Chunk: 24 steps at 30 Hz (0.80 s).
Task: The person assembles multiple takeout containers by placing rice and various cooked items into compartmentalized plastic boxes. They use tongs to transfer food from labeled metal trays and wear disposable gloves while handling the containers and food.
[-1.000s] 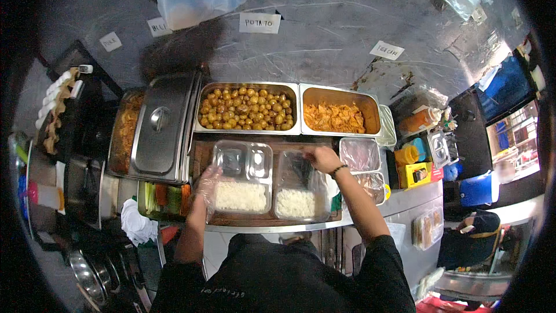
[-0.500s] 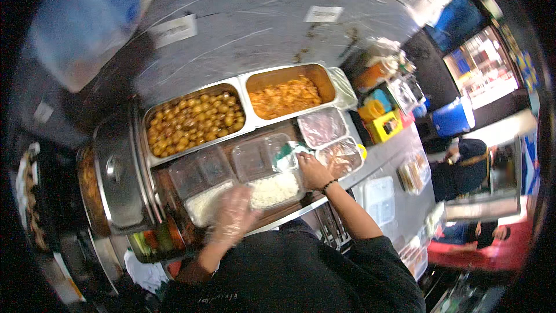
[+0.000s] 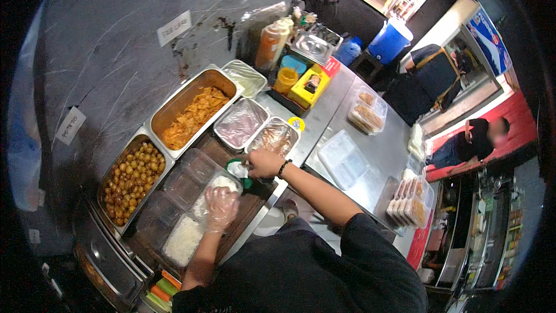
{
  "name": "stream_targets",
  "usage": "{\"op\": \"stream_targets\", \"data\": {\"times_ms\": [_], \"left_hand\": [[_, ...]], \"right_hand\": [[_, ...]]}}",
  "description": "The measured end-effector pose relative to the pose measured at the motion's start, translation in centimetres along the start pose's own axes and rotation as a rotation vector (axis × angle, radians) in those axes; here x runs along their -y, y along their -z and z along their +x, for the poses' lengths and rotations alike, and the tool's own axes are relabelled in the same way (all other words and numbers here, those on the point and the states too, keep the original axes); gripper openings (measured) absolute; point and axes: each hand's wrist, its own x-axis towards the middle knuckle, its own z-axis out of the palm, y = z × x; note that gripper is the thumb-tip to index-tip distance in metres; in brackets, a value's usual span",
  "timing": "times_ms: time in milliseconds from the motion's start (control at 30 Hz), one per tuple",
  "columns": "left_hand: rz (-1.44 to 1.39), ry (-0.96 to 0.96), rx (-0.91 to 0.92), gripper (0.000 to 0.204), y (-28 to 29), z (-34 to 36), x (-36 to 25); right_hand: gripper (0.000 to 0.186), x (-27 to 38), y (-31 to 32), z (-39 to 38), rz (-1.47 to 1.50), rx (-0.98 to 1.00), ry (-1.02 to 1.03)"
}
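Note:
My left hand (image 3: 222, 207), in a clear plastic glove, lies over the white rice (image 3: 223, 182) in the upper clear container (image 3: 194, 169). Its fingers look stretched out, with nothing visible in them. A second clear container (image 3: 155, 213) sits beside it, with rice (image 3: 183, 240) in one long compartment; the other compartments of both look bare. My right hand (image 3: 266, 164), ungloved with a dark bead bracelet, is closed on a white and green cloth-like thing (image 3: 237, 169) next to the container. Its exact kind is unclear.
Metal pans of small brown potatoes (image 3: 132, 181) and orange shredded food (image 3: 196, 115) stand behind the containers. Wrapped trays (image 3: 241, 123), a yellow box (image 3: 308, 88) and squeeze bottles (image 3: 269, 45) are farther right. Packed food boxes (image 3: 409, 202) lie on the steel table. Two people are beyond.
My view has swung to the right, so the pans and containers appear farther left. My left hand has moved from between the containers onto the rice in the right-hand one.

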Motion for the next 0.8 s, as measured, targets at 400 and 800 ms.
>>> {"op": "stream_targets", "data": {"times_ms": [400, 800], "left_hand": [[0.276, 0.496, -0.243, 0.012, -3.3, -1.8, -2.5], [-0.025, 0.939, -0.592, 0.031, 1.2, -9.0, -18.6]], "right_hand": [[0.040, -10.4, 13.3, -10.0, -0.057, -0.455, -0.129], [0.035, -9.1, 0.2, -8.0, 0.122, -0.117, 0.477]]}}
